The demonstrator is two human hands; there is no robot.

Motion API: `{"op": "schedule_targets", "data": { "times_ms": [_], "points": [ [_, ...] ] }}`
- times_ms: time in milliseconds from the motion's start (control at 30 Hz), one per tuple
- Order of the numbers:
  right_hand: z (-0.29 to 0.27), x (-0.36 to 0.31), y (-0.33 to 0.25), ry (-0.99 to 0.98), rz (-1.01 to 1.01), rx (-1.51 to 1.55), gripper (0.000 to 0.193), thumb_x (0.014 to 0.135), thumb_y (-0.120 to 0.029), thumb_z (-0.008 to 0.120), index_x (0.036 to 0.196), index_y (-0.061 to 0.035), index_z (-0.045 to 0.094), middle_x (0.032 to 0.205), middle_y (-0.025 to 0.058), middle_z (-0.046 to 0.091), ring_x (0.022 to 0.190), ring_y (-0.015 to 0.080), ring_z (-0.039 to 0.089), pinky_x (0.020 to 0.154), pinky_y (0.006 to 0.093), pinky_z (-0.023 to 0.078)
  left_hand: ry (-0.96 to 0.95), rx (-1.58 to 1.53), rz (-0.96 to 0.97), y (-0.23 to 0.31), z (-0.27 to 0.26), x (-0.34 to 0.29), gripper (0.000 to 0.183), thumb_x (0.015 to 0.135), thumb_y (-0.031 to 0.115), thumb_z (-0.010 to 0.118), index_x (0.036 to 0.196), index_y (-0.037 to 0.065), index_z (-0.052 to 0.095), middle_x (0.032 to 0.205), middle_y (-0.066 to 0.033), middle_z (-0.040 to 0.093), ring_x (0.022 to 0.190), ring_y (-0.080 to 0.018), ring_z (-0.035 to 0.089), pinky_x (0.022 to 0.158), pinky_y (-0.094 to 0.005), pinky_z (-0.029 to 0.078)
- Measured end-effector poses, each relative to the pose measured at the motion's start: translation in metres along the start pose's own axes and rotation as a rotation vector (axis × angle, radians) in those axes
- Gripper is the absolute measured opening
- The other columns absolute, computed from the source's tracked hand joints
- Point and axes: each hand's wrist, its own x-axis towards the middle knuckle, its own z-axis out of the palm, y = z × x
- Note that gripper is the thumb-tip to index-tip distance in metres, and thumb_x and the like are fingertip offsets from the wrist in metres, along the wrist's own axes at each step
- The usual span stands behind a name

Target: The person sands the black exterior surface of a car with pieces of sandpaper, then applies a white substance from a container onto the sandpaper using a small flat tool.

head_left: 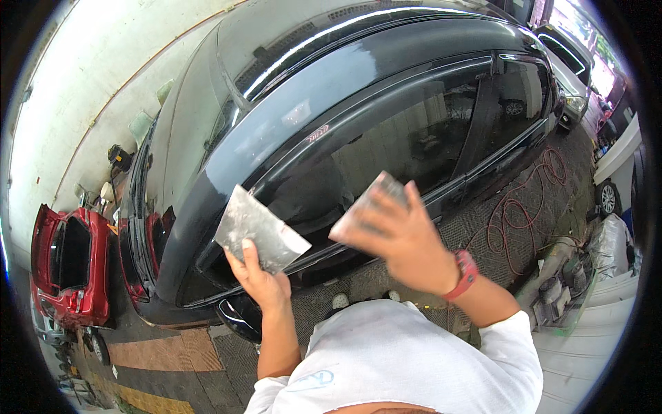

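Observation:
In front of the black car [386, 159] both of my hands are raised, each with a flat piece. My left hand [265, 279] grips a thin grey square plate [256, 224] by its lower edge, thumb on top; pale smears mark its face. To the right, my right hand [414, 248] is blurred by motion, its fingers over a flat, dull grey piece [387, 185] with a pinkish edge, perhaps a spreader. A gap separates the two pieces. Beyond them, a matte grey patch [303, 103] with a lighter spot runs along the car's roof edge.
A red car body section [83, 259] stands at the far left. Red hose [514, 221] lies coiled on the dark floor to the right. Metal parts [552, 293] and a silver covered bundle [610, 248] sit nearby. Another car [569, 69] is parked behind.

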Motion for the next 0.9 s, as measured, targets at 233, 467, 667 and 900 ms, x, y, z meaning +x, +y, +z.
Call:
{"op": "schedule_targets", "data": {
  "times_ms": [233,467,667,900],
  "points": [
    [-0.045,0.081,0.058,0.291,0.131,-0.252,0.066,0.088,0.008,0.058,0.144,-0.0253,0.066,0.156,0.0080,0.055,0.148,0.0440,0.046,0.111,0.0585,0.037,-0.095,-0.019,-0.355,-0.018,-0.029,-0.039,0.051,0.106,0.017,0.065,0.152,0.002,0.048,0.140,-0.0106,0.064,0.126,-0.0225,0.064,0.112,-0.0396,0.049],
    [-0.020,0.135,0.093,0.363,0.089,-0.414,0.062,0.088,0.003,0.064,0.141,-0.0293,0.068,0.148,0.0019,0.061,0.144,0.0364,0.051,0.106,0.0702,0.036,-0.236,-0.091,-0.599,-0.042,-0.016,-0.076,0.044,0.108,0.016,0.064,0.148,0.004,0.051,0.133,-0.0074,0.066,0.118,-0.0172,0.065,0.104,-0.0350,0.053],
    [-0.011,0.122,0.098,0.328,0.051,-0.408,0.058,0.088,0.002,0.063,0.138,-0.0288,0.070,0.144,0.0006,0.063,0.143,0.0314,0.054,0.108,0.0691,0.035,-0.292,-0.049,-0.596,-0.042,-0.022,-0.072,0.042,0.109,0.017,0.064,0.147,0.003,0.052,0.133,-0.0069,0.066,0.119,-0.0160,0.063,0.105,-0.0343,0.051],
    [-0.043,0.142,0.104,0.334,0.079,-0.429,0.056,0.088,0.002,0.063,0.135,-0.0268,0.071,0.138,-0.0003,0.067,0.141,0.0295,0.056,0.107,0.0668,0.036,-0.301,-0.083,-0.587,-0.042,-0.021,-0.070,0.043,0.108,0.017,0.065,0.147,0.003,0.053,0.133,-0.0076,0.067,0.120,-0.0161,0.063,0.107,-0.0345,0.049]
  ]
}}
